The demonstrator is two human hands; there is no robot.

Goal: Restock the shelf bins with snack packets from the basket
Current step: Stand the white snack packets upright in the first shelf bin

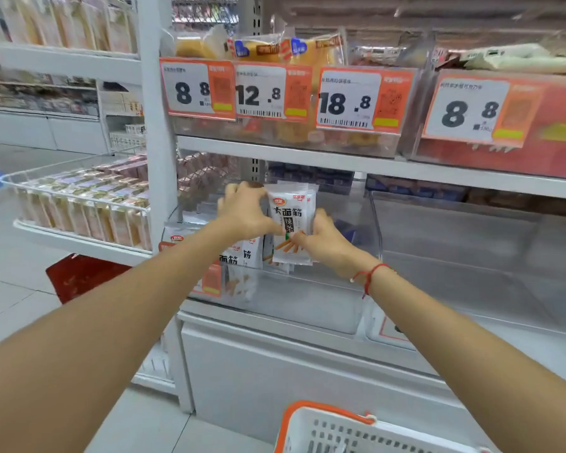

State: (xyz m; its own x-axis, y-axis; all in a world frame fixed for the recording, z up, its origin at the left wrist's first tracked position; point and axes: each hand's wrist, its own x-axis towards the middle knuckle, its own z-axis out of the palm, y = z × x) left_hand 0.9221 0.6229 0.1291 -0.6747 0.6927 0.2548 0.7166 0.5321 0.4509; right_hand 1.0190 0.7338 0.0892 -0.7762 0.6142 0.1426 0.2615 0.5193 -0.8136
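A stack of white snack packets [291, 220] with black lettering is held upright between both hands inside the clear shelf bin [307, 295] on the lower shelf. My left hand [247, 210] grips the stack's left edge and top. My right hand [324, 238] grips its right edge and lower corner. More of the same white packets [242, 256] stand at the bin's left side. The white basket [337, 429] with an orange rim sits at the bottom edge, below the shelf.
A second clear bin [471, 256] to the right looks nearly bare. Above, bins of baked goods carry orange price tags [363, 99]. A wire rack of packets [85, 204] juts out at left, with a red basket [79, 276] on the floor beneath.
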